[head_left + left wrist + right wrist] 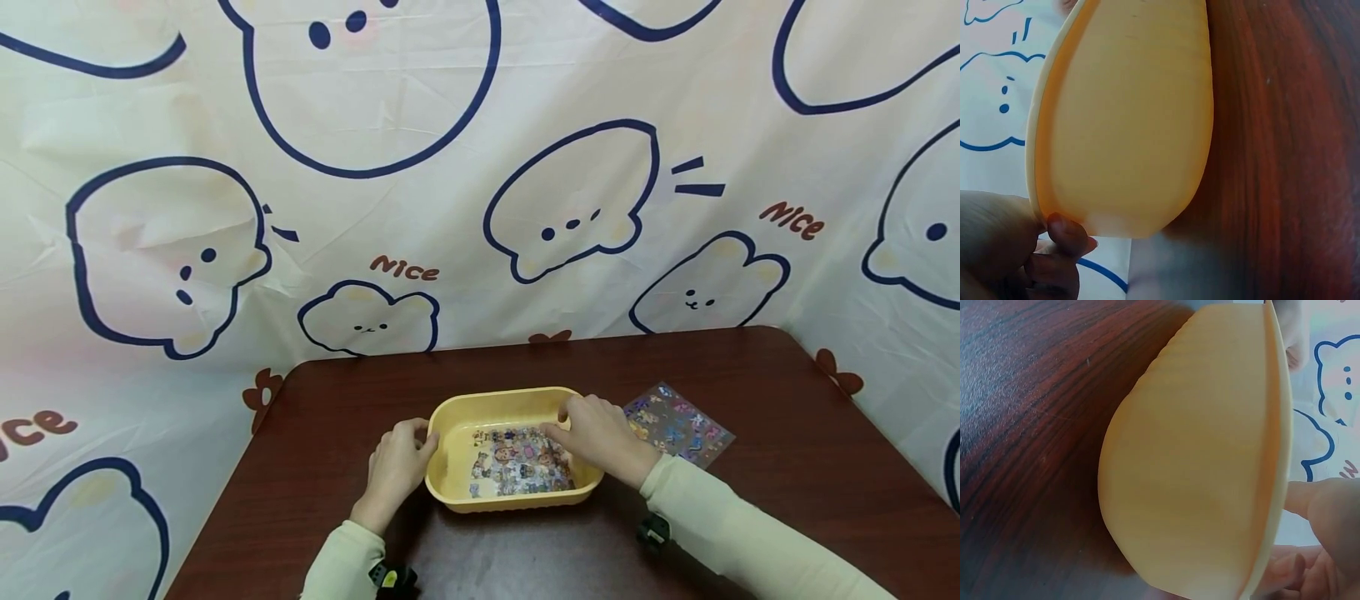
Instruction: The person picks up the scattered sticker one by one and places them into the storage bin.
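In the head view a yellow plastic basin sits on the table. Inside lie flat, glossy prints of small cartoon figures; I cannot tell whether they form one sheet or several. At the basin's left end, my left hand pinches the rim, its thumb on the near side in the left wrist view. My right hand reaches over the right end, thumb and forefinger bent and apart above the inside. From the right wrist, the basin's wall hides part of those fingers; nothing shows held.
Right of the basin, partly behind the right forearm, lies a clear sheet or bag with small colourful figures. The dark brown wooden table meets a white cloth backdrop printed with bear outlines. A black wrist device hangs under the right sleeve.
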Available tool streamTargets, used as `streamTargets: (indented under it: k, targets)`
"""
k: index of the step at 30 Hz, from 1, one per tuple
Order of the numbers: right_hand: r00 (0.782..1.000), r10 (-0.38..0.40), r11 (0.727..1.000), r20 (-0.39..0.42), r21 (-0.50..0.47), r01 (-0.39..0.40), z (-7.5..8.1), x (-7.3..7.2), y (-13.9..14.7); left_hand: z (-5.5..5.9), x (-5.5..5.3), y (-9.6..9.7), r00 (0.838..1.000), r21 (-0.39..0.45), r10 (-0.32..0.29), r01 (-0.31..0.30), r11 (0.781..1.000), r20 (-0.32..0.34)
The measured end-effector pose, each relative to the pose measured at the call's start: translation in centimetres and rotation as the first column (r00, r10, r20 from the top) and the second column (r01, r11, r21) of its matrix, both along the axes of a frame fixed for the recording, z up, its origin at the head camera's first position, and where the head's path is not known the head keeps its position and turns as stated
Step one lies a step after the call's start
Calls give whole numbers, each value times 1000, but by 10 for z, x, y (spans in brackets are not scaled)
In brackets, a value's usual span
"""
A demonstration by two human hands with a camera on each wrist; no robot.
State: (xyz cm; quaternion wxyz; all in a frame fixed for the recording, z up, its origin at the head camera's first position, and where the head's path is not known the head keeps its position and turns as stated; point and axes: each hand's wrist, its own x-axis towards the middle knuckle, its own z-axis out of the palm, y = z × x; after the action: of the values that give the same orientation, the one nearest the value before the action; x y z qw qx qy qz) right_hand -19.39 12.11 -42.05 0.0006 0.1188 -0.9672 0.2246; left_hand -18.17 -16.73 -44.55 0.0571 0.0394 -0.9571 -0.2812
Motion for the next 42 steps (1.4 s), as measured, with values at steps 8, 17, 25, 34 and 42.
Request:
streamTargets:
  k: [8, 17, 25, 34, 42]
  targets:
    - [999, -22, 999, -39, 26, 23, 3, -1, 4, -2, 0, 0, 1000, 1, 2, -2, 1000, 2]
    - [996, -47, 998, -70, 31, 49, 9, 1, 9, -1, -1, 1, 1000, -2, -2, 2, 1000, 16]
    - [996, -62, 997, -66, 37, 65, 16, 0, 18, -3, 0, 1, 1000, -7, -2, 2, 1000, -1]
    - [994, -64, 997, -91, 38, 68, 23, -3, 33, -1, -1, 2, 1000, -7, 2, -2, 1000, -6]
    - [993, -71, 996, -97, 38, 75, 21, -4, 47, -2, -1, 1, 1000, 1, 7, -7, 1000, -6]
